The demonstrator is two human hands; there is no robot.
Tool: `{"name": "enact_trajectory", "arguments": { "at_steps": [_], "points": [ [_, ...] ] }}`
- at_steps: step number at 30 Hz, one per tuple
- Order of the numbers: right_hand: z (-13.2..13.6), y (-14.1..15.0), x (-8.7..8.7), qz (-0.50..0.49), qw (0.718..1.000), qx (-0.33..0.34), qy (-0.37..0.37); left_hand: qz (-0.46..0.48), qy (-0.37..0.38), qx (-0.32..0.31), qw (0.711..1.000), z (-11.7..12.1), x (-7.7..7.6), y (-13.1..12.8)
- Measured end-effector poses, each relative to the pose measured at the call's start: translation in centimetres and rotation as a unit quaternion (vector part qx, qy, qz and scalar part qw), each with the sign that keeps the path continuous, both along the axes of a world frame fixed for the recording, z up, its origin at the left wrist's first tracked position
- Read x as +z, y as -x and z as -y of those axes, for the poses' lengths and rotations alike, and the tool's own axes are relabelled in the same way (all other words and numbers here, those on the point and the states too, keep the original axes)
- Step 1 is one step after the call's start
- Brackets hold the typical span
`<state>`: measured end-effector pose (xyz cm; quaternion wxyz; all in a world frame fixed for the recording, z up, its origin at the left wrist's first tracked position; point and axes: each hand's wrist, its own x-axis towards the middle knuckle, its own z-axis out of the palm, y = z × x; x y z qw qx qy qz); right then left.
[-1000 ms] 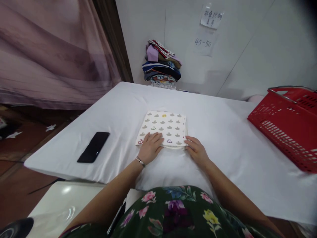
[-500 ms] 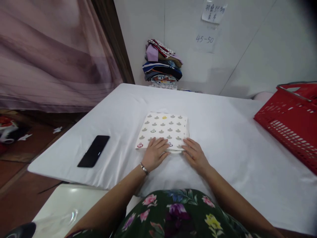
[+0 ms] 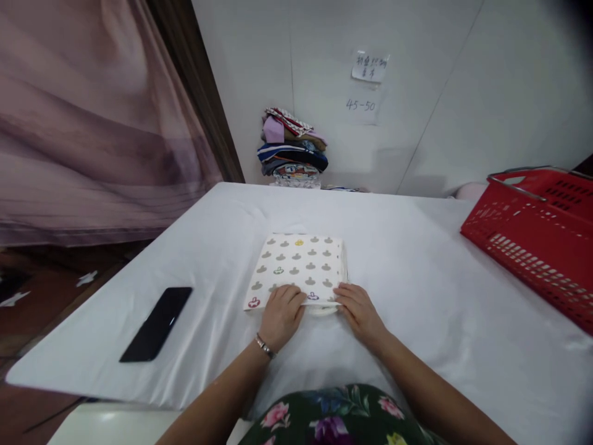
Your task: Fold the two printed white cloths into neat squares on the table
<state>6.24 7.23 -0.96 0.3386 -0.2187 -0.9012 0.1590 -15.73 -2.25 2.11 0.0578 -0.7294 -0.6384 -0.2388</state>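
Note:
A folded white cloth (image 3: 296, 262) with grey, yellow, purple and red mushroom-like prints lies flat on the white-covered table (image 3: 393, 247) in front of me. My left hand (image 3: 281, 315), with a metal bracelet at the wrist, grips the middle of its near edge, fingers on top and thumb low at the front. At the near right corner, my right hand (image 3: 360, 312) pinches the same edge between fingers and thumb. Between the hands the top layer is slightly raised, and a lower layer shows beneath it.
A black phone (image 3: 156, 324) lies on the table to the left. On the right stands a red plastic basket (image 3: 532, 228) with a metal handle. Folded clothes (image 3: 294, 148) are stacked at the wall beyond the far edge, beside a pink curtain (image 3: 92, 123). Paper signs (image 3: 365, 86) hang above.
Both hands were resting flatter on the cloth's near part; now their fingers have closed on its near edge. The view has tilted up, so everything sits lower.

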Motion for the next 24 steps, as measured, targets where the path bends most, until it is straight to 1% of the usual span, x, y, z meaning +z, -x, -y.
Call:
{"name": "enact_trajectory", "arguments": {
  "at_steps": [5,11,14,16,18,19,20,21,22,24],
  "points": [
    [0.2,0.0,0.2,0.008,1.0,-0.003,-0.011,-0.007,-0.033,-0.013,0.999,0.3,-0.2,0.1],
    [0.4,0.1,0.5,0.033,0.998,0.0,-0.045,-0.014,-0.018,-0.034,0.999,0.5,0.0,0.2],
    [0.5,0.1,0.6,0.046,0.998,0.011,-0.035,-0.018,-0.011,-0.042,0.999,0.8,0.0,0.2],
    [0.6,0.0,0.7,0.04,0.999,0.021,-0.01,-0.018,-0.001,-0.05,0.999,1.2,0.0,0.4],
    [0.6,-0.1,0.8,0.008,0.999,0.03,0.039,-0.023,0.011,-0.07,0.997,1.7,0.1,0.9],
    [0.5,-0.2,0.8,-0.022,0.996,0.023,0.078,-0.028,0.013,-0.081,0.996,2.0,0.2,1.4],
    [0.2,-0.2,0.8,-0.058,0.99,0.001,0.125,-0.034,0.009,-0.087,0.996,2.3,0.3,1.9],
    [-0.1,-0.3,0.8,-0.095,0.978,-0.034,0.181,-0.04,0.001,-0.086,0.995,2.6,0.4,2.6],
    [-0.7,-0.4,0.7,-0.127,0.959,-0.077,0.242,-0.047,-0.009,-0.078,0.996,2.9,0.4,3.4],
    [-1.8,-0.5,0.6,-0.162,0.905,-0.15,0.364,-0.064,-0.017,-0.048,0.997,3.4,0.4,4.8]
  ]
}}
